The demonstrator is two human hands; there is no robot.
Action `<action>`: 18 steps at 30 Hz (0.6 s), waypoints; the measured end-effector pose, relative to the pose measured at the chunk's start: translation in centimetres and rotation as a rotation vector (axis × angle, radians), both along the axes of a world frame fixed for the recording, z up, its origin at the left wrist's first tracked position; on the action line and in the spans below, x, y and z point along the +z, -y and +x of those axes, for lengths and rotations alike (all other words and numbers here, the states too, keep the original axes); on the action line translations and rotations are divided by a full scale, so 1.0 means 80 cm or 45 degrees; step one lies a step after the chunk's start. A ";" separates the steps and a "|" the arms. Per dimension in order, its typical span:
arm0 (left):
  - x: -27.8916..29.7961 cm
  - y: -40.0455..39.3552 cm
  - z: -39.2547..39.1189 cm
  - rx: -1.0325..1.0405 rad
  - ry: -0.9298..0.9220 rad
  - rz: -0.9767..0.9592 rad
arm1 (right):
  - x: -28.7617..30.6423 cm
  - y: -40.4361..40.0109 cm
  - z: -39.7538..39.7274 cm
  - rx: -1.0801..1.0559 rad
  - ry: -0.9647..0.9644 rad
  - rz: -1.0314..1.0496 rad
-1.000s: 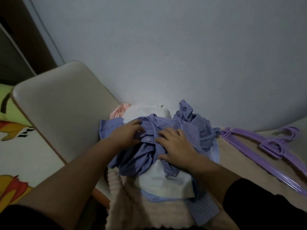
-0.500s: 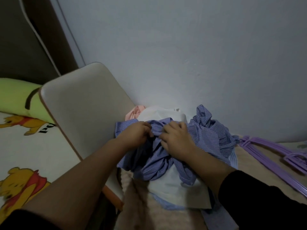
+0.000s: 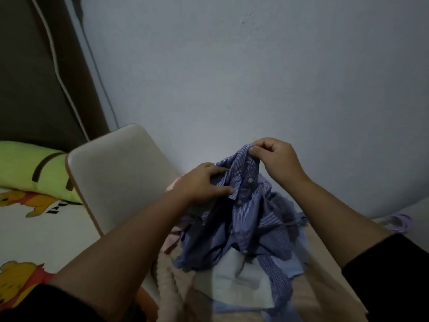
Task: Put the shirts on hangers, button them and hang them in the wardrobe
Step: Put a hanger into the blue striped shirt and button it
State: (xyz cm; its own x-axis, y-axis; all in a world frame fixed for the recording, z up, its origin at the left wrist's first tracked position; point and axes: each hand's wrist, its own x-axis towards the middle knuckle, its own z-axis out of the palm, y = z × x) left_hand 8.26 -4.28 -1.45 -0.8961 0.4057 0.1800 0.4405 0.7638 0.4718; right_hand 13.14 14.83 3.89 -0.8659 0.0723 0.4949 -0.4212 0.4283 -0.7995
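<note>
Head view: striped shirt (image 3: pixel 243 205) now lifted off the pile by its collar, where 0.5 s ago it lay bunched. Right hand (image 3: pixel 276 159) pinches collar top at 12 o'clock; left hand (image 3: pixel 202 184) grips the collar edge at 9. Prob. sorting it out for a hanger; purple hangers (image 3: pixel 399 221) wait at 3 o'clock, chair (image 3: pixel 116 182) at 9.

At frame centre, the left hand (image 3: pixel 202 182) and right hand (image 3: pixel 276 159) pinch a blue striped cotton shirt (image 3: pixel 243 219), its collar raised above a pile of clothes (image 3: pixel 241 287).

I can make out only a few black letters, too cut off to read, on the cartoon-bear bedsheet (image 3: pixel 34 228).
</note>
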 end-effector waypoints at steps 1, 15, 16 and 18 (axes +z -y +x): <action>0.012 -0.008 0.008 -0.016 0.012 0.095 | 0.012 -0.005 0.008 -0.017 -0.025 -0.012; 0.069 -0.064 0.072 -0.141 -0.303 0.323 | 0.049 -0.091 0.066 -0.460 0.122 0.120; 0.077 -0.064 0.076 -0.126 -0.322 0.409 | 0.049 -0.095 0.070 -0.468 0.173 0.219; 0.098 -0.065 0.082 -0.111 -0.381 0.559 | 0.054 -0.094 0.076 -0.415 0.126 0.341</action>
